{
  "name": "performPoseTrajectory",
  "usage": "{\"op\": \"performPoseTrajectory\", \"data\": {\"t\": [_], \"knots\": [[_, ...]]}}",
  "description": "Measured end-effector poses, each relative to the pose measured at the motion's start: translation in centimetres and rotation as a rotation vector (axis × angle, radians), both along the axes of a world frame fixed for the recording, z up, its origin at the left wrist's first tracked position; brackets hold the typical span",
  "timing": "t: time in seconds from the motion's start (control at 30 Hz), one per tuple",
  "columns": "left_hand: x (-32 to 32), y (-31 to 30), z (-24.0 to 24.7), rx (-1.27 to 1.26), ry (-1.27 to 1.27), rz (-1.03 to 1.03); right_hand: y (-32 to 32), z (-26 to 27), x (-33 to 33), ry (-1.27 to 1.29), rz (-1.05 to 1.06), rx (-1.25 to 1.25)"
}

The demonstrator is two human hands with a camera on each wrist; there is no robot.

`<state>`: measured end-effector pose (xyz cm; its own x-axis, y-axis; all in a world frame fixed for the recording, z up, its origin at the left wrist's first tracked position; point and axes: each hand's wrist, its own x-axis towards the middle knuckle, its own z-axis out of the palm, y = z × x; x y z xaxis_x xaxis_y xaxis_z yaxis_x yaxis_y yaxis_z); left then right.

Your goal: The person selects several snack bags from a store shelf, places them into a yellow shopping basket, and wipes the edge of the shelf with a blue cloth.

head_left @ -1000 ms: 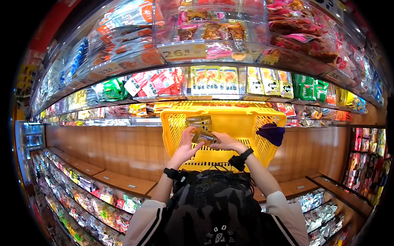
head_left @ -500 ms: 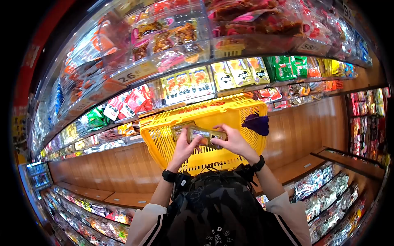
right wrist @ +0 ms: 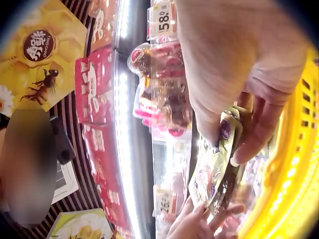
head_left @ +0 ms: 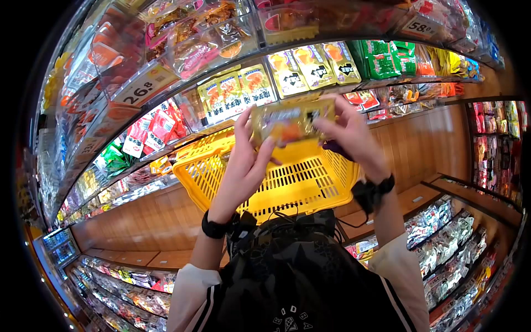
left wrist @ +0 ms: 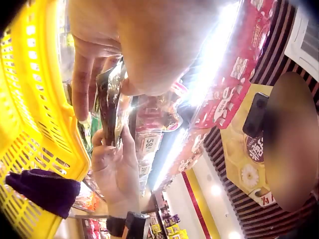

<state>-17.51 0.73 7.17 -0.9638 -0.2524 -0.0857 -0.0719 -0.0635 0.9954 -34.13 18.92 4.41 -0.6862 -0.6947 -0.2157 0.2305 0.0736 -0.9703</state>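
Observation:
In the head view a gold packet is raised above the yellow basket, slightly blurred. The left hand pinches its left end and the right hand its right end, thumbs on the near face. From the left wrist view, the packet appears edge-on between the left hand and the right hand. The right wrist view shows the packet under the right hand, with the left hand's fingers at its other end.
Shelves of gold packets, red packets and green packets stand beyond the basket. A purple cloth hangs on the basket's rim. Lower racks of packets lie at both sides, and a price card fronts an upper shelf.
Both hands have lifted the packet up from the basket toward the head camera, where it now looks larger. The view has turned, with the shelves shifted left and tilted.

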Motion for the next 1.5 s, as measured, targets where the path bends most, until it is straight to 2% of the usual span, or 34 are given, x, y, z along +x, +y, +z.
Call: {"op": "performPoseTrajectory", "data": {"t": [0.03,0.1,0.13,0.23,0.3,0.33,0.37,0.43,0.47,0.53,0.63,0.67,0.7,0.8,0.97,1.17,1.23,1.3,1.33,1.37,1.4,1.43,1.5], "knots": [[-0.9,-0.2,0.0,-0.002,0.006,0.003,-0.3,0.3,-1.7,0.029,-0.028,-0.022],[-2.3,-0.5,-0.2,-0.393,0.027,0.008,-0.7,1.8,-4.9,0.053,-0.133,0.139],[-2.9,-0.4,-0.1,-0.424,0.004,0.019,-1.0,1.1,-7.0,0.098,-0.118,0.169],[-5.1,-1.0,-1.8,-0.885,0.174,-0.011,-2.6,-1.6,-11.8,0.236,-0.009,0.154],[-5.7,-0.1,-1.9,-0.871,0.145,0.004,-3.7,-3.2,-13.6,0.278,0.049,0.240],[-6.1,0.1,-2.3,-0.962,0.150,-0.003,-4.4,-4.3,-13.9,0.265,0.026,0.148],[-6.4,0.3,-2.8,-1.052,0.152,-0.010,-5.2,-5.5,-13.9,0.360,-0.019,0.116],[-6.9,0.5,-3.6,-1.052,0.127,-0.019,-6.1,-4.5,-12.2,0.549,-0.140,0.261],[-7.1,0.5,-4.0,-1.103,0.132,-0.012,-6.2,-4.4,-11.9,0.550,-0.138,0.261],[-7.7,0.6,-4.6,-1.181,0.141,-0.005,-6.5,-4.1,-11.4,1.169,-0.255,0.417],[-8.3,0.6,-5.1,-1.279,0.116,0.007,-6.6,-3.7,-10.4,1.325,-0.343,0.459],[-8.4,0.7,-5.2,-1.278,0.114,0.009,-6.3,-4.1,-10.4,1.265,-0.289,0.588],[-8.5,0.7,-5.2,-1.293,0.084,-0.001,-6.2,-3.6,-10.1,1.266,-0.286,0.587],[-8.3,0.6,-4.9,-1.266,0.076,0.012,-5.5,-2.6,-9.0,1.410,-0.050,0.401],[-4.4,0.2,-1.0,-0.963,0.144,0.113,-5.6,-3.9,-9.8,1.463,-0.053,0.478],[5.0,-3.1,-2.3,-0.859,0.258,0.306,-5.5,-3.9,-9.2,1.487,-0.083,0.488],[8.6,-4.6,-4.2,-0.811,0.197,0.301,-5.1,-3.6,-8.0,1.500,-0.098,0.515],[11.2,-5.7,-5.7,-0.740,0.090,0.266,-4.5,-1.4,-6.0,1.311,-0.173,0.342],[12.0,-6.0,-6.6,-0.707,-0.068,0.148,-4.3,0.9,-4.1,1.343,-0.178,0.272],[12.7,-6.2,-7.8,-0.669,-0.224,0.031,-3.7,1.0,-2.7,1.342,-0.173,0.263],[13.4,-6.1,-9.7,-0.636,-0.217,-0.007,-3.0,1.1,-1.6,1.250,-0.110,0.140],[13.6,-5.8,-10.3,-0.635,-0.352,-0.063,-2.3,1.1,-0.3,1.154,-0.046,0.022],[13.6,-5.3,-14.0,-0.704,-0.419,-0.075,-1.4,0.8,2.1,1.084,0.145,0.005]]}}
